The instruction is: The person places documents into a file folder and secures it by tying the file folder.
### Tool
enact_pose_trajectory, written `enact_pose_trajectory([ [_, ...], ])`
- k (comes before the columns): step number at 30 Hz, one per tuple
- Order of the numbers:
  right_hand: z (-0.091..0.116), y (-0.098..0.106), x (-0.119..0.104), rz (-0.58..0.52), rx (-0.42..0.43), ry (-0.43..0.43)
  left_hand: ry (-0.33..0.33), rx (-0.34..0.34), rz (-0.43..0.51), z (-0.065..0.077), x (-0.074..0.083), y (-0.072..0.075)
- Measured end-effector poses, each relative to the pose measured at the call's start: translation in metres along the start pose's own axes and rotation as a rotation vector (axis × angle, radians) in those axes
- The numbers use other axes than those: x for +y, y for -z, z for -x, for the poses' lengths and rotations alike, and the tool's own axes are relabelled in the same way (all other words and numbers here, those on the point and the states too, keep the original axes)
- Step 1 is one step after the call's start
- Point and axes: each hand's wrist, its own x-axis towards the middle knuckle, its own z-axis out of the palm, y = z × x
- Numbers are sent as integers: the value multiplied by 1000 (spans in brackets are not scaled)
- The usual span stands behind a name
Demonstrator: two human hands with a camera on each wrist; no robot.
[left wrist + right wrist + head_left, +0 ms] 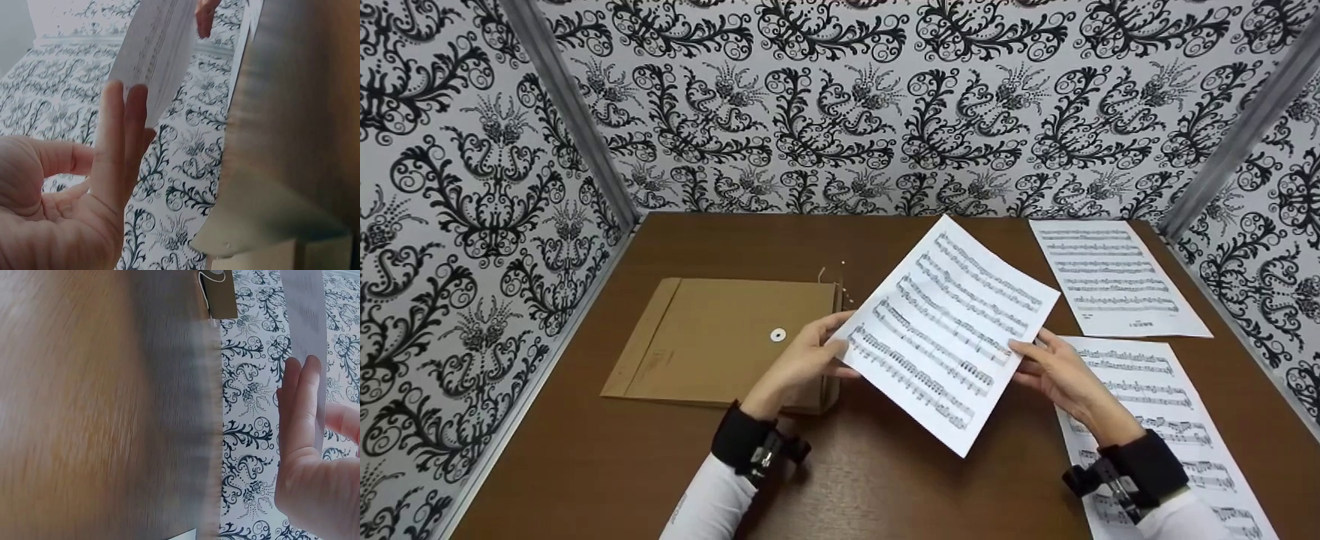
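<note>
A sheet of printed music (952, 337) is held tilted above the middle of the table. My left hand (808, 354) pinches its left corner, thumb on the printed face and fingers behind. At the right edge, my right hand (1061, 379) grips the same sheet between thumb and fingers. The left wrist view shows the left hand's straight fingers (109, 146) against the paper. In the right wrist view the sheet (306, 315) appears nearly edge-on, between the fingers and thumb. Left of the sheet, a brown cardboard envelope (720, 337) lies flat, partly behind the left hand.
Two more music sheets lie on the right: one farther back (1117, 277), one nearer (1174, 405), partly under the right forearm. The envelope bears a white round button (778, 335), with string at its far right corner. Patterned walls (840, 112) enclose the brown table (870, 480).
</note>
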Motion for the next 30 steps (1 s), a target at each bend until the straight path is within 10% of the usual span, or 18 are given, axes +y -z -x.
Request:
enact_pose_trajectory([
  [18, 1, 9, -2, -25, 98, 9, 27, -103, -2, 8, 8, 39],
  [30, 0, 13, 0, -1, -35, 39, 49, -115, -51, 12, 8, 52],
])
